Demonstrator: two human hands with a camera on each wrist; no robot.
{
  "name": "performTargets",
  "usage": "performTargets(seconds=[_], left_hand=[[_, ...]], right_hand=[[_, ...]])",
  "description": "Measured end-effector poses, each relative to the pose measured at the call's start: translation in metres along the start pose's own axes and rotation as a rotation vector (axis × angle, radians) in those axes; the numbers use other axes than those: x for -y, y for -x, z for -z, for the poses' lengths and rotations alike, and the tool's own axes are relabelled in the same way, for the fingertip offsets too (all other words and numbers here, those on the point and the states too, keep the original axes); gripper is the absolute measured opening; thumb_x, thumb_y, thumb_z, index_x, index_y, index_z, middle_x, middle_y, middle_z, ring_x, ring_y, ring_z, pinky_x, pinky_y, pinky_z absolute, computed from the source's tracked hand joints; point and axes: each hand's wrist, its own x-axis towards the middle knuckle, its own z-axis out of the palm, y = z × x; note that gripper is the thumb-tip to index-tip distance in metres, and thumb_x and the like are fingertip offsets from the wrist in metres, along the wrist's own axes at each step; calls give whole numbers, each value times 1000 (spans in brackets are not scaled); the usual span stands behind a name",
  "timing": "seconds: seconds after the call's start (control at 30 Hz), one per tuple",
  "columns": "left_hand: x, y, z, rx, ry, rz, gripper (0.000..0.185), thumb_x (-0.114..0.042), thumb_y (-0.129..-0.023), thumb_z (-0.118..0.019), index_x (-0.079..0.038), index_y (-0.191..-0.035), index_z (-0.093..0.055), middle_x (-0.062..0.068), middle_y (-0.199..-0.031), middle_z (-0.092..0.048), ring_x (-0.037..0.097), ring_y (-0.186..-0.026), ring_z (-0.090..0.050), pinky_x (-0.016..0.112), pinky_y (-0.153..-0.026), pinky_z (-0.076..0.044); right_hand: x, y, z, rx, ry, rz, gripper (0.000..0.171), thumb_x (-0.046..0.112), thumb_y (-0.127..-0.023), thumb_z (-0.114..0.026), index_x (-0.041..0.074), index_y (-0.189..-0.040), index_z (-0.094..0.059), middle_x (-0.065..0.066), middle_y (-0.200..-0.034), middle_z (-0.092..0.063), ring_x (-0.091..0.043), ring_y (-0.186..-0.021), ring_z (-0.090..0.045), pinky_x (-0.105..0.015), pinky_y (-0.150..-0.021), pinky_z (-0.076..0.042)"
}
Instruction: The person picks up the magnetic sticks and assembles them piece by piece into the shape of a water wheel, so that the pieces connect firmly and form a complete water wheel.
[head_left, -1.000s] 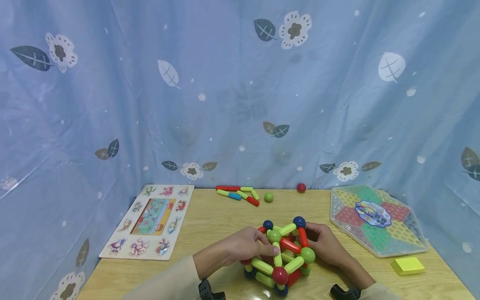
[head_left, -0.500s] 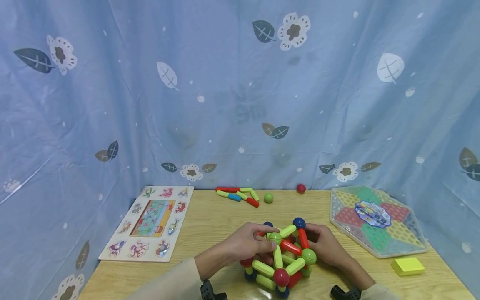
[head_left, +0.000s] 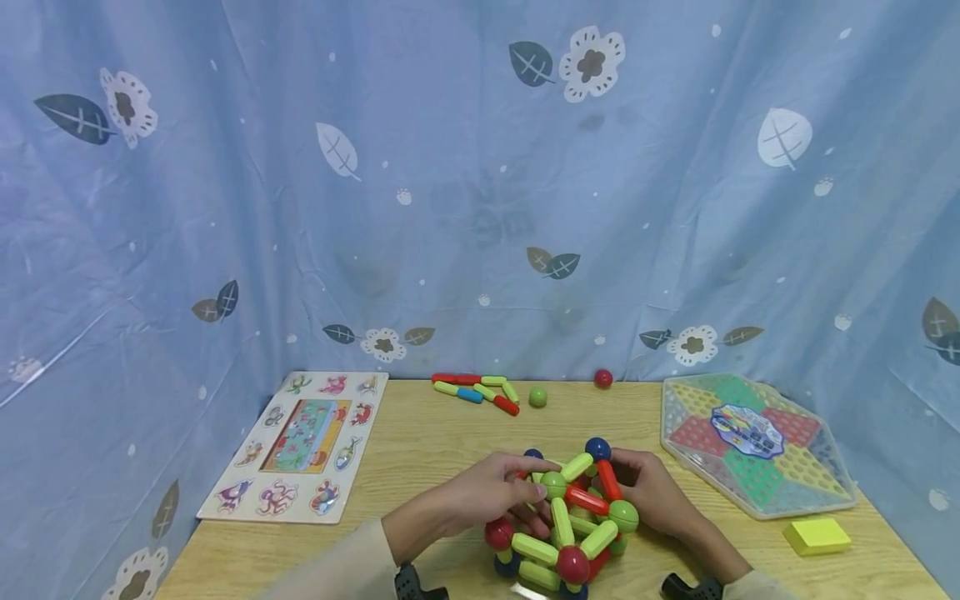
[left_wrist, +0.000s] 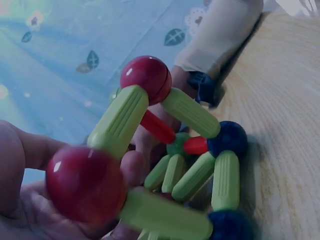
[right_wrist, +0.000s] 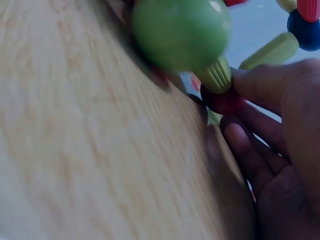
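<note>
A frame built from magnetic rods (head_left: 587, 500) and balls stands on the wooden table, with light green and red rods joined by red, green and blue balls. My left hand (head_left: 480, 496) pinches its upper green ball (head_left: 553, 486) between index finger and thumb. Two red balls (left_wrist: 86, 185) and light green rods fill the front of the left wrist view. My right hand (head_left: 651, 492) is at the frame's right side. In the right wrist view its thumb and fingers hold a low red ball (right_wrist: 222, 100), below a short yellow-green rod (right_wrist: 216, 75) with a large green ball (right_wrist: 180, 32) nearer the camera.
Loose rods (head_left: 476, 390), a green ball (head_left: 537, 397) and a red ball (head_left: 603, 378) lie at the back. A picture puzzle board (head_left: 300, 442) is on the left. On the right are a Chinese checkers board (head_left: 750, 442) and a yellow block (head_left: 817, 536). A blue curtain (head_left: 450, 183) hangs behind.
My left index finger has come over the top of the upper green ball. The frame's front has shifted slightly right and toward me. My right hand has stayed nearly in place.
</note>
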Motion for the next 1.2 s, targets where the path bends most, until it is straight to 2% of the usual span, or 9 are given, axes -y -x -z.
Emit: performTargets(seconds=[0.17,0.27,0.37,0.47,0.63,0.8,0.93,1.07,1.2], left_hand=[[4,-1,1,69,32,-25,47,-20,-114,-58,-13,-160,-55,22,-121,-80,18,-94,-81,39,-92,-66],[8,-2,10,120,25,-61,48,-20,-113,-59,-14,-161,-54,23,-126,-79,19,-100,-82,40,-96,-65],[16,-4,29,177,13,-119,50,-19,-113,-60,-12,-162,-53,25,-133,-76,19,-107,-81,43,-102,-63],[25,-5,55,217,0,-200,53,-16,-113,-61,-4,-163,-49,28,-140,-71,17,-115,-79,44,-106,-61],[38,-4,100,210,-7,-355,52,-11,-112,-61,5,-160,-48,36,-146,-63,22,-126,-75,46,-110,-58],[41,-5,141,139,-17,-442,50,-9,-112,-60,8,-158,-50,41,-150,-56,23,-133,-72,47,-112,-56],[39,-10,172,24,-41,-431,49,-8,-112,-62,10,-156,-52,38,-151,-58,25,-133,-72,59,-115,-50],[37,-17,197,-159,-100,-347,50,-11,-109,-69,8,-153,-57,31,-149,-64,32,-133,-71,64,-117,-46],[39,-30,211,-384,-308,-276,44,-18,-107,-73,-3,-147,-67,16,-145,-72,34,-136,-68,57,-116,-53]], right_hand=[[1,1,1,-40,17,1,16,7,-100,-79,10,-116,-78,-5,-109,-81,-6,-105,-75,-22,-92,-61],[1,1,1,-48,18,9,15,6,-100,-78,9,-116,-78,-6,-108,-81,-5,-105,-75,-21,-92,-61],[0,1,0,-45,9,5,16,6,-101,-78,8,-116,-78,-7,-108,-81,-5,-104,-75,-22,-91,-61],[-1,1,0,-38,8,2,16,7,-101,-78,7,-117,-78,-7,-109,-81,-5,-105,-76,-21,-91,-61],[0,1,1,-33,13,-3,17,7,-101,-78,7,-118,-78,-8,-110,-81,-5,-105,-76,-22,-91,-62],[0,0,2,-33,13,-9,18,7,-101,-78,6,-119,-78,-11,-111,-81,-5,-104,-76,-23,-91,-62],[0,0,2,-38,3,-1,19,5,-100,-78,5,-119,-78,-11,-110,-81,-5,-103,-76,-23,-90,-63],[-3,0,0,-29,-11,8,19,5,-100,-78,5,-119,-78,-11,-110,-82,-7,-103,-77,-25,-90,-63],[-4,0,-2,-26,-6,4,21,6,-100,-78,5,-121,-78,-9,-110,-82,-7,-103,-77,-25,-91,-63]])
